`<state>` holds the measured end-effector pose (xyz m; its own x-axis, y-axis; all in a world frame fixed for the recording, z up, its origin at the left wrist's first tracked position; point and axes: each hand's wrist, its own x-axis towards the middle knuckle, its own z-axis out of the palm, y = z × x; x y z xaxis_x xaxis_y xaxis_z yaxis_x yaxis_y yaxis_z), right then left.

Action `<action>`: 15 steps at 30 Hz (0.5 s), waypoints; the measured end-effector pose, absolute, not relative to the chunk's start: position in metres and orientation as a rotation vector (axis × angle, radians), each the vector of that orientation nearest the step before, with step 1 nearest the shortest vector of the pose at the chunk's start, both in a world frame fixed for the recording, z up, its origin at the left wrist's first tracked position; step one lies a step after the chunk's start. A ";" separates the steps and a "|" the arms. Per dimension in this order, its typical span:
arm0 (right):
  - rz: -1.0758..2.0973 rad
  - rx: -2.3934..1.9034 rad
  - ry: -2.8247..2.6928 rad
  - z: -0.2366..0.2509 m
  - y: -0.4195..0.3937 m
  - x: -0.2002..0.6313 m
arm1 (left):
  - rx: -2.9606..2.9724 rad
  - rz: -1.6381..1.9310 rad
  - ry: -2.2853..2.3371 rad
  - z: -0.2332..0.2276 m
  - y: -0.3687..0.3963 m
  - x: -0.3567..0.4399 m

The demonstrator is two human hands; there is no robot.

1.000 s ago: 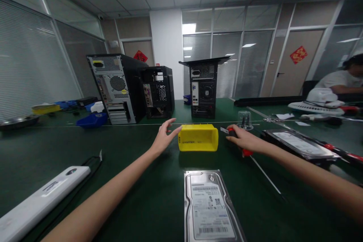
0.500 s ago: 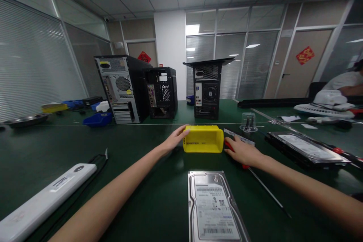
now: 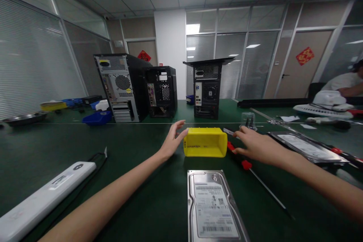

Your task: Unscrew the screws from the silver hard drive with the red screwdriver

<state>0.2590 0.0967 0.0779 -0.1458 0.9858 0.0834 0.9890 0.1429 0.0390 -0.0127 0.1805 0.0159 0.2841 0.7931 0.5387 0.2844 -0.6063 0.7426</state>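
Observation:
A yellow plastic bin (image 3: 205,143) rests on the green table in front of me, its hollow side facing me. Beside its left edge is my left hand (image 3: 171,141), fingers apart, the thumb at or very near the bin's corner. My right hand (image 3: 252,144) hovers open to the bin's right, fingers loosely spread above a red-and-black screwdriver (image 3: 246,165), whose shaft points toward me. Whether a fingertip touches the handle I cannot tell. A pale metal strip (image 3: 228,131) lies partly under that hand. Closest to me, a hard drive (image 3: 214,208) lies label up.
Three computer cases (image 3: 208,94) stand at the back. A clear cup (image 3: 248,118) and a second hard drive (image 3: 303,145) are on the right. On the left lie a white power strip (image 3: 53,193) and a blue tray (image 3: 97,118). A person (image 3: 343,83) sits far right.
My left hand has let go of the bin's side and opened. My right hand has shifted right and lifted, uncovering more of the screwdriver. The bin sits slightly nearer and farther right.

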 end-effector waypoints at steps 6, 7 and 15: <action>-0.055 -1.793 -2.484 0.079 0.102 0.225 | 2.415 1.224 0.908 0.026 0.149 -0.009; -0.047 -1.775 -2.498 0.070 0.106 0.217 | 2.481 1.137 0.877 0.026 0.144 -0.007; -0.019 -1.794 -2.492 0.023 0.142 0.185 | 2.577 0.940 1.104 0.007 0.142 0.000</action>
